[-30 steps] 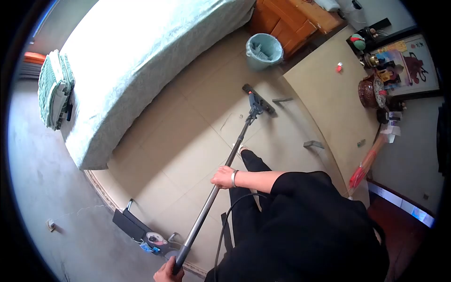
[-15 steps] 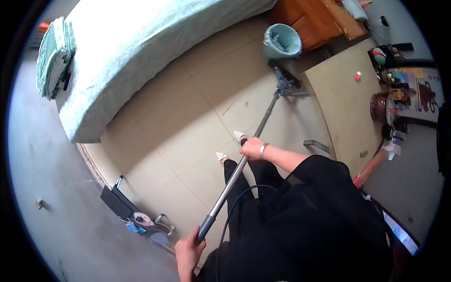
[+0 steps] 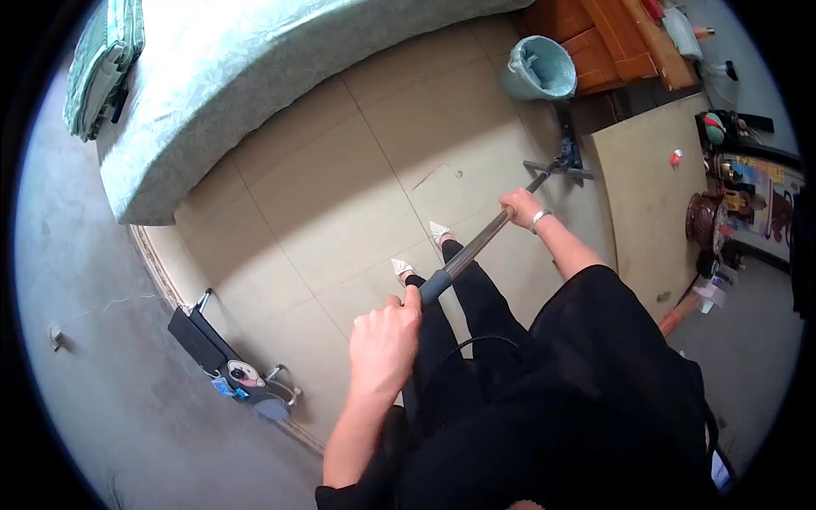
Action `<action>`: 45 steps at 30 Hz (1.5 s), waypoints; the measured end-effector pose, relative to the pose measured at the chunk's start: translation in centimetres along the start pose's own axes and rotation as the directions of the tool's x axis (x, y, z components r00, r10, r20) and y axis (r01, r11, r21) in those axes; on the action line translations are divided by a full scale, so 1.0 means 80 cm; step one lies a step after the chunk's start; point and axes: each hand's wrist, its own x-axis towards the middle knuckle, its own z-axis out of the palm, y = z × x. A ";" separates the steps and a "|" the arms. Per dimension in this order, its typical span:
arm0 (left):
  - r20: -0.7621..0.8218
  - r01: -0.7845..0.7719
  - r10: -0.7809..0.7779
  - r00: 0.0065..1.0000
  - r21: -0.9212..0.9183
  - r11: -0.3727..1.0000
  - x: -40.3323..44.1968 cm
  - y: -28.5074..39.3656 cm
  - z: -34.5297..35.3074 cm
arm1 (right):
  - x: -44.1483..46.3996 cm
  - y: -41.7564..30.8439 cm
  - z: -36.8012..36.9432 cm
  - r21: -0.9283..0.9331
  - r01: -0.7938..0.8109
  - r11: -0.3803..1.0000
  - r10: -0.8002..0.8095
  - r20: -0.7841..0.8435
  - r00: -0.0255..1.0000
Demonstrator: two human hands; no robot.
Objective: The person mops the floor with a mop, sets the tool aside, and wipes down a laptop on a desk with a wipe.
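Note:
My left hand (image 3: pixel 387 340) is closed round the dark grip at the upper end of a long-handled mop (image 3: pixel 480 246). Farther down the metal pole, my right hand (image 3: pixel 523 206), with a silver bangle at its wrist, is wrapped round it. The mop head (image 3: pixel 568 155) is dark and partly in shadow; it lies on the floor between the bin and the pale table. Its exact shape is hard to make out. A thin curved strand (image 3: pixel 438 176) lies on the tiles left of the pole.
A light green bin (image 3: pixel 540 68) stands by a wooden cabinet (image 3: pixel 608 38). The pale tabletop (image 3: pixel 650 187) is at the right. A covered bed (image 3: pixel 212 110) fills the upper left. A dark folding item (image 3: pixel 229 370) leans near the left wall. White pointed shoes (image 3: pixel 421 251) stand on the tiled floor.
Both hands have moved up and to the right in view, and the pole has swung nearer the table. The mop head has shifted away from the bin's front toward the table.

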 end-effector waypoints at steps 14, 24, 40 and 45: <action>-0.020 0.212 -0.213 0.977 -0.056 0.976 -0.133 -0.075 0.004 | 0.009 -0.143 0.038 0.051 0.258 0.965 -0.261 0.072 0.963; -0.081 0.055 -0.052 0.995 0.043 0.998 -0.032 -0.097 -0.002 | 0.032 -0.085 0.026 0.007 0.126 0.992 -0.126 0.046 0.991; -0.243 -0.207 0.235 0.941 0.135 0.969 0.143 -0.083 -0.074 | 0.094 0.002 -0.044 -0.067 -0.141 0.988 0.144 0.043 0.989; -0.175 -0.250 0.274 0.946 0.148 0.957 0.205 -0.039 -0.038 | 0.089 0.076 -0.044 -0.066 -0.267 0.961 0.271 0.047 0.962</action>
